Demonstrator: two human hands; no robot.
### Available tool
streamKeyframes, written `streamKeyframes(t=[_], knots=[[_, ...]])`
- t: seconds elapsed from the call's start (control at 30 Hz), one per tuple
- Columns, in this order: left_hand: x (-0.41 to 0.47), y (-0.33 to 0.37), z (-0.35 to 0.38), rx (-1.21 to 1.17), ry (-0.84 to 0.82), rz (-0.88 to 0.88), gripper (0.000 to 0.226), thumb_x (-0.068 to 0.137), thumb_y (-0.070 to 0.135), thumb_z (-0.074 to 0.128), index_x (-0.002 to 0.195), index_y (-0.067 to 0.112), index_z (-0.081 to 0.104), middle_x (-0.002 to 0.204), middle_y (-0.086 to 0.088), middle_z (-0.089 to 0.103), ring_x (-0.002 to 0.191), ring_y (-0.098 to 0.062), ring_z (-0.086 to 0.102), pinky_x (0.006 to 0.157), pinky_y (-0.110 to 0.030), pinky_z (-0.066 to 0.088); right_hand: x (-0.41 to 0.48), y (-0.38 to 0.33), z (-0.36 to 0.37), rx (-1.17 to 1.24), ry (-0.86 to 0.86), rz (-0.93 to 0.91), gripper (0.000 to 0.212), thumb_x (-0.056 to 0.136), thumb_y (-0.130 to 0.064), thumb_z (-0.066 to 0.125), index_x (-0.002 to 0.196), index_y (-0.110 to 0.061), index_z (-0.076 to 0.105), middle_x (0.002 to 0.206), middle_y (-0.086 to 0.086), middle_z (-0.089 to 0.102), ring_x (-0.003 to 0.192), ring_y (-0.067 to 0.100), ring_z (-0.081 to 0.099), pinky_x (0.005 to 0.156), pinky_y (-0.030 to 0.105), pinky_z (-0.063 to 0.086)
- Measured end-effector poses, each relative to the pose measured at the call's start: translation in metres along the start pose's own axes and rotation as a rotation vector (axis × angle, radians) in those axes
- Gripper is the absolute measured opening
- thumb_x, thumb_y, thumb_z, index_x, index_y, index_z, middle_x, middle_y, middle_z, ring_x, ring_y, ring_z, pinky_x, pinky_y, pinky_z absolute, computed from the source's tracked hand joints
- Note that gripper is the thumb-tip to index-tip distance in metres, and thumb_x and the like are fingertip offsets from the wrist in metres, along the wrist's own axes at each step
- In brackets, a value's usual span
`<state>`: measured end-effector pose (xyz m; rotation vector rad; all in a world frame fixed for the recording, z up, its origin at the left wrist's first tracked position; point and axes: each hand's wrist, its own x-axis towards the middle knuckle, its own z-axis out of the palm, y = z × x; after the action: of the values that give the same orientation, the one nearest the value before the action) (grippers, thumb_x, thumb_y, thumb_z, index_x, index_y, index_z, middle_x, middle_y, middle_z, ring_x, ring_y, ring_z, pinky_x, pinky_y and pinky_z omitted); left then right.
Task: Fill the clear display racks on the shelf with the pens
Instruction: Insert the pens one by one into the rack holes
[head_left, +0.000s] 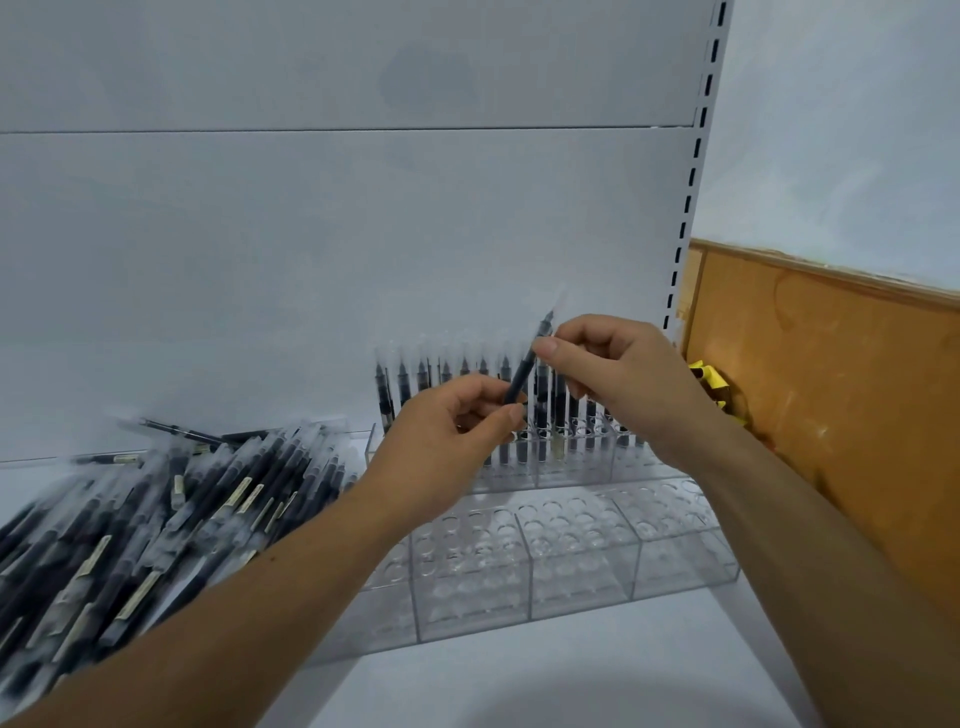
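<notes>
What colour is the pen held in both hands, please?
The pen is black, seen in the head view.

Left hand (441, 436): bare, nails short | right hand (623, 379): bare, thumbnail short and plain | forearms (249, 613): bare to the frame edge

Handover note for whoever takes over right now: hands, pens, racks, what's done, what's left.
Left hand and right hand both hold one pen, tilted above the rear rack.
Loose pens lie piled on the shelf, left of the racks.
Done: standing pens fill the rear rack's back rows.
Left: seat this pen, fill the nearer holes, then the empty front rack.
</notes>
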<state>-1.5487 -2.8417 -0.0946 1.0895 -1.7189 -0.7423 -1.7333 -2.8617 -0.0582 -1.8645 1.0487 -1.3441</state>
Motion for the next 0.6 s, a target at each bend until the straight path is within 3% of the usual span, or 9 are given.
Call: streamKeyframes(t=[0.13, 0.23, 0.3, 0.4, 0.47, 0.6], knots=[[-0.001, 0.001, 0.000, 0.021, -0.020, 0.004, 0.010, 0.091, 0.027, 0.064, 0.095, 0.034, 0.069, 0.090, 0.004, 0.073, 0.090, -0.015, 0.069, 0.089, -0.041, 0.056, 0.000, 0.000, -0.001, 0.025, 0.000, -0.015, 0.026, 0.087, -0.031, 0.070, 0.078, -0.007, 0.068, 0.054, -0.002, 0.052, 0.055, 0.015, 0.042, 0.052, 0.020, 0.037], [-0.001, 0.000, 0.000, 0.095, 0.016, 0.020, 0.012, 0.090, 0.033, 0.065, 0.102, 0.035, 0.069, 0.092, 0.015, 0.071, 0.090, -0.001, 0.065, 0.088, -0.031, 0.055, 0.001, -0.001, -0.005, 0.052, 0.099, -0.033, 0.022, 0.087, -0.035, 0.068, 0.075, -0.016, 0.069, 0.053, -0.006, 0.052, 0.050, 0.011, 0.039, 0.047, 0.019, 0.033], [-0.003, -0.001, 0.000, 0.277, 0.001, 0.040, 0.021, 0.090, 0.043, 0.062, 0.111, 0.039, 0.065, 0.104, 0.024, 0.066, 0.098, 0.010, 0.058, 0.093, -0.025, 0.047, 0.004, 0.000, -0.013, 0.080, 0.245, -0.046, 0.020, 0.089, -0.037, 0.065, 0.077, -0.021, 0.068, 0.056, -0.004, 0.051, 0.046, 0.007, 0.036, 0.044, 0.016, 0.032], [-0.006, -0.002, 0.005, 0.629, -0.134, 0.120, 0.043, 0.093, 0.053, 0.051, 0.133, 0.039, 0.051, 0.136, 0.022, 0.049, 0.125, 0.003, 0.040, 0.107, -0.025, 0.029, 0.008, 0.005, -0.024, -0.144, 0.439, -0.125, 0.022, 0.093, -0.034, 0.063, 0.074, -0.025, 0.062, 0.054, -0.003, 0.048, 0.043, 0.003, 0.037, 0.049, 0.016, 0.033], [-0.006, -0.002, 0.008, 0.743, -0.188, 0.171, 0.048, 0.095, 0.055, 0.047, 0.140, 0.036, 0.046, 0.143, 0.020, 0.043, 0.130, 0.000, 0.034, 0.107, -0.023, 0.022, 0.009, 0.010, -0.028, -0.342, 0.452, -0.159, 0.022, 0.094, -0.032, 0.062, 0.073, -0.024, 0.059, 0.052, -0.007, 0.046, 0.045, 0.004, 0.040, 0.053, 0.018, 0.031], [-0.005, -0.002, 0.009, 0.785, -0.241, 0.138, 0.051, 0.096, 0.056, 0.040, 0.142, 0.035, 0.044, 0.147, 0.018, 0.040, 0.133, -0.003, 0.032, 0.107, -0.025, 0.022, 0.010, 0.017, -0.027, -0.537, 0.383, -0.143, 0.019, 0.094, -0.037, 0.061, 0.080, -0.023, 0.060, 0.055, -0.005, 0.051, 0.051, 0.006, 0.045, 0.055, 0.023, 0.031]])
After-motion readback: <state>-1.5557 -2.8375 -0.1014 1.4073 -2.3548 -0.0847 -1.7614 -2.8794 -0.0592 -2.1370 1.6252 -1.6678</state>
